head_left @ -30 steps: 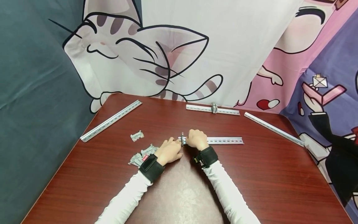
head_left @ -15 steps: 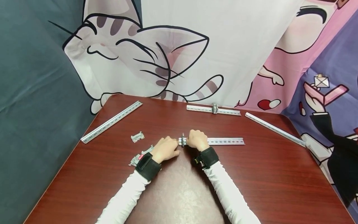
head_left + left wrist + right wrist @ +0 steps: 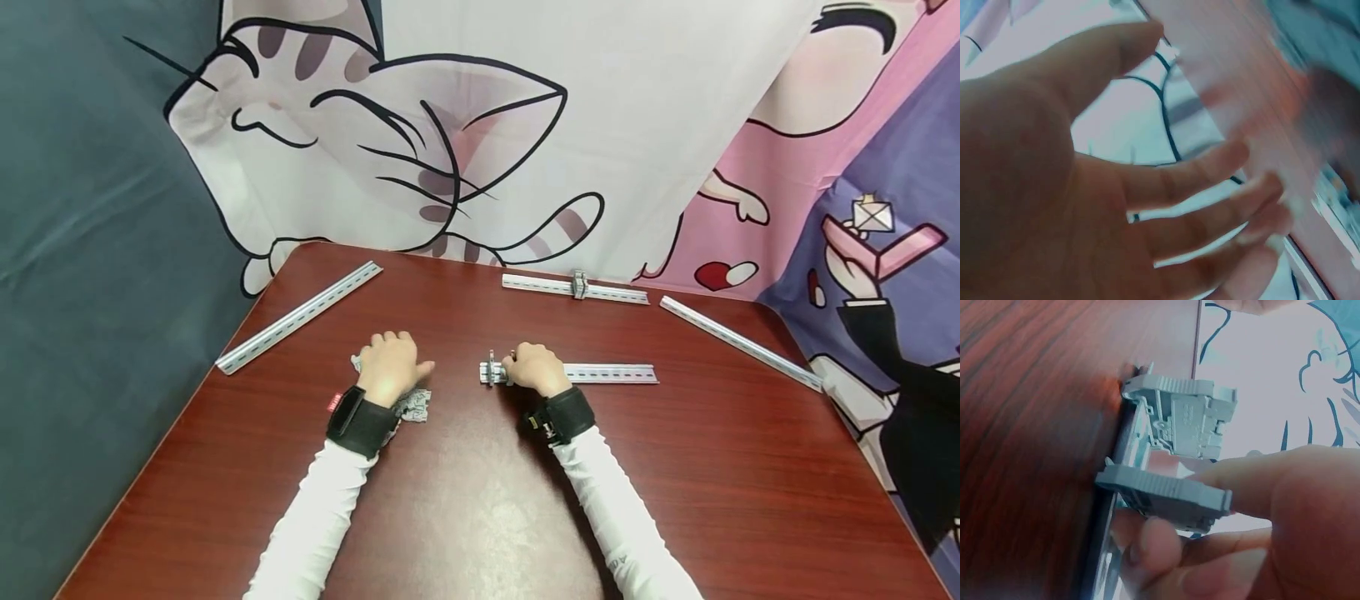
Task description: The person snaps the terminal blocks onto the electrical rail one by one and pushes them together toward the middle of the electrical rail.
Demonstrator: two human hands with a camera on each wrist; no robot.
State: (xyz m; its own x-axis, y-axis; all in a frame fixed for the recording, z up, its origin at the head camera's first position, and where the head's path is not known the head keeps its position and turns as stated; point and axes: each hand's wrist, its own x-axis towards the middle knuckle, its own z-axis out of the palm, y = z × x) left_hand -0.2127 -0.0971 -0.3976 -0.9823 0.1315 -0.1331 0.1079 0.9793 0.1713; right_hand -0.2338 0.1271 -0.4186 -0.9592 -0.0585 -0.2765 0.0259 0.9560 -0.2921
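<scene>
My right hand (image 3: 537,368) is at the left part of a slotted metal DIN rail (image 3: 611,374). In the right wrist view its thumb and fingers pinch a grey terminal block (image 3: 1169,490) standing on the rail. A second grey terminal block (image 3: 1188,419) stands farther along the rail, a gap away from the first. My left hand (image 3: 388,367) is over loose grey terminal blocks (image 3: 414,406), partly hiding them. Its fingers are spread and nothing is in the palm in the left wrist view. Another grey terminal block (image 3: 356,362) peeks out beside the left fingers.
A bare DIN rail (image 3: 300,317) lies slanted at the left edge, and another bare rail (image 3: 742,343) slants at the right. At the back, a shorter rail (image 3: 536,284) carries grey terminal blocks (image 3: 579,284). A small red tag (image 3: 334,402) shows beside the left wristband.
My left hand has left the rail's left end and moved left over the loose terminal blocks, its fingers opening out. The right hand has stayed at the rail.
</scene>
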